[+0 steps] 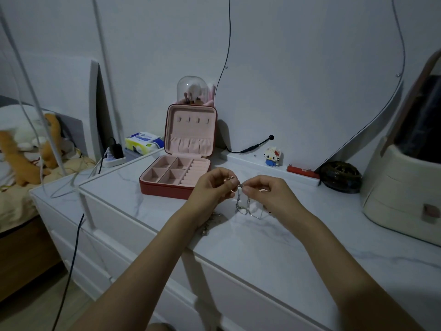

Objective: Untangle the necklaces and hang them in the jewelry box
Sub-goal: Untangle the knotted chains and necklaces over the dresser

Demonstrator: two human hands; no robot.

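Pretty dim shot, everything's leaning bluish-grey and a bit noisy. The jewelry box [177, 173] is casting a soft shadow onto the wall behind it, to its right. The plush toy [28, 149] at the left edge is looking smeared and blurry. The wide lens is bending the cables [226, 44] and the edges noticeably.

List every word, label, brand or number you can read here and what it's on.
No text can be read.
Tissue pack: blue and yellow printing, too blurred to read.
Red bar on the white ledge: no legible marking.
Jewelry box, block figure, cream organizer: no lettering visible.
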